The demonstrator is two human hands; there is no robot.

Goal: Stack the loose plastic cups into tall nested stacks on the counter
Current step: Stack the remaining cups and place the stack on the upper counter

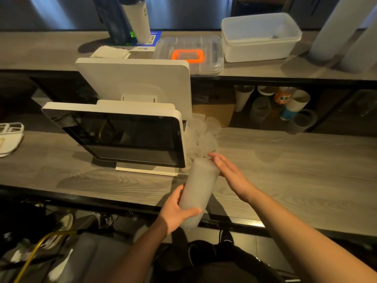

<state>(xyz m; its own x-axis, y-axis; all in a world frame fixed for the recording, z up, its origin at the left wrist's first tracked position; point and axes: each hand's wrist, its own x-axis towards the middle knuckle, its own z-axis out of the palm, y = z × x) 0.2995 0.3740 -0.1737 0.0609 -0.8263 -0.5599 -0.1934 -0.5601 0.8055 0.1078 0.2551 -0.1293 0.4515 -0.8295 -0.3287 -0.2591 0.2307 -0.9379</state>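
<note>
Left hand (177,209) clamped around stack (196,190), tilted over the counter (285,172) edge, right of screen (122,135). Right hand (228,170) open, fingers flat against stack top. Loose cups (204,135) beyond, beside screen.

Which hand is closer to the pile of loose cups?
Right. The right hand is at the stack's open top, just below the loose cups. The left hand holds the stack's lower end, farther away.

Dim warm light; soft shadows on counter (285,170); wide-angle bending at edges; slight blur throughout.
</note>
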